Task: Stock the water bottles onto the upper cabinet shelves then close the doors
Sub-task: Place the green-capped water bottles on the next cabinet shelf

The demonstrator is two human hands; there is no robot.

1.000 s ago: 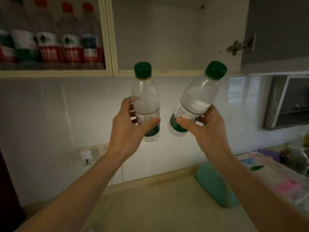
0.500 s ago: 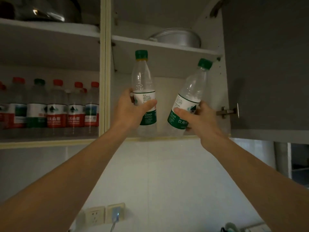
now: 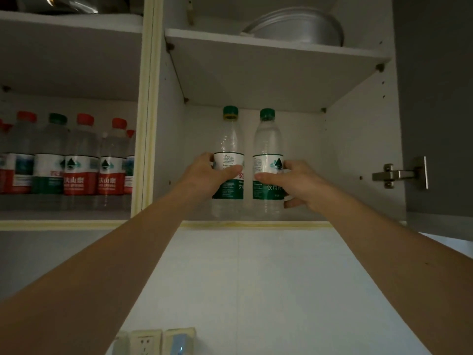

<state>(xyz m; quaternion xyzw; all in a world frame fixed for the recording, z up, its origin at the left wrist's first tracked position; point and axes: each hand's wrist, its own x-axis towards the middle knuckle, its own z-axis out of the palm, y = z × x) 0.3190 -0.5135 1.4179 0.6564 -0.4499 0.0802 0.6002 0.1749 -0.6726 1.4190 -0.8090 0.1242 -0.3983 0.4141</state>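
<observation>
Left hand [image 3: 204, 175] is gripping the left green-cap bottle [image 3: 228, 155] around its label, thumb across the front. Right hand [image 3: 294, 183] is gripping the right green-cap bottle [image 3: 268, 155] the same way. Both bottles are standing upright, just beside each other, in the right compartment on the lower shelf [image 3: 256, 224], near its front edge; whether their bases are touching it, cannot tell. A row of red-cap and green-cap bottles [image 3: 66, 162] is filling the left compartment. A metal basin [image 3: 294, 29] is sitting on the upper shelf. Grey door [image 3: 435, 98] is hanging open on the right.
</observation>
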